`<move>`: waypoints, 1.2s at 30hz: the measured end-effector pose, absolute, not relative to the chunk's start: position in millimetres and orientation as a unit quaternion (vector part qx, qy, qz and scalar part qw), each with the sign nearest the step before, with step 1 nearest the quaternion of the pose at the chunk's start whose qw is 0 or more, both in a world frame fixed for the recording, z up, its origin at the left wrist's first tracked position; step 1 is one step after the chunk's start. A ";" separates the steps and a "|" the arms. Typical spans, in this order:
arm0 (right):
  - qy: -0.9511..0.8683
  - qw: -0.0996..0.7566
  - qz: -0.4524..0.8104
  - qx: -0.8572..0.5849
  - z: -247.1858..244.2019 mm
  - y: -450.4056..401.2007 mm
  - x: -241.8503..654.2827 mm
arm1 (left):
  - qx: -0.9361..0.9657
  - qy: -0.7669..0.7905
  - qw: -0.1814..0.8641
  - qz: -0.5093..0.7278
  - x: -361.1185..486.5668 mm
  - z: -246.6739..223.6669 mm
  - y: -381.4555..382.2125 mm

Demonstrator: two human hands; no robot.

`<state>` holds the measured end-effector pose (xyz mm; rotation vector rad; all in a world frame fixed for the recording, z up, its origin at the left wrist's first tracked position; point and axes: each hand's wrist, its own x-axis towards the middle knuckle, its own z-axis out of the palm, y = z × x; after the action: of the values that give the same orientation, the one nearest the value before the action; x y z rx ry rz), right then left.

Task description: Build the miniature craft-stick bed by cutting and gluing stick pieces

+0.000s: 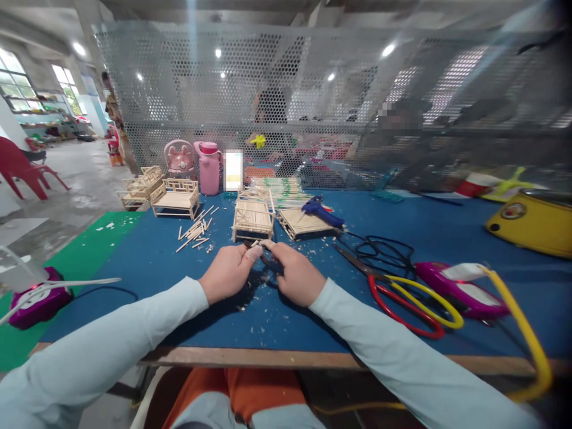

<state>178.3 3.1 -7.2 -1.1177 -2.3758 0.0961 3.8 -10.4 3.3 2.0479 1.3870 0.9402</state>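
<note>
Left fingers (251, 256) pinch a stick (255, 243); right fingers (280, 252) grip a dark tool (270, 262); a slip could nick skin.

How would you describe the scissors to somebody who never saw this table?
On the blue tabletop, look past the person's right hand, toward the picture's right side. Between the right sleeve and a purple device lie the scissors. Unlike anything beside them, they have two handle loops, one red, one yellow.
</note>
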 end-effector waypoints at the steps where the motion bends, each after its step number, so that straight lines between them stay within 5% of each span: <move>1: -0.871 0.257 0.019 -0.418 -9.3 2.7 176.8 | 0.753 0.510 0.238 0.341 2.9 3.8 -10.0; 16: -0.817 0.133 -0.185 -0.529 1.0 -6.5 164.3 | 0.732 0.517 0.273 0.350 8.6 6.5 -8.9; 22: -0.842 0.098 -0.088 -0.523 2.3 2.0 176.7 | 0.713 0.499 0.308 0.384 -5.4 0.0 -8.0; 30: -0.857 0.038 -0.052 -0.511 4.5 4.2 182.9 | 0.513 0.502 0.531 0.450 -27.4 3.9 11.2; 36: -0.854 0.049 -0.038 -0.517 5.0 4.7 184.7 | 0.526 0.474 0.531 0.465 -21.6 0.8 9.4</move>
<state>184.7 4.7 5.0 -1.5748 -2.6010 -0.1162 -21.6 9.4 0.8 1.2545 1.1317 1.1092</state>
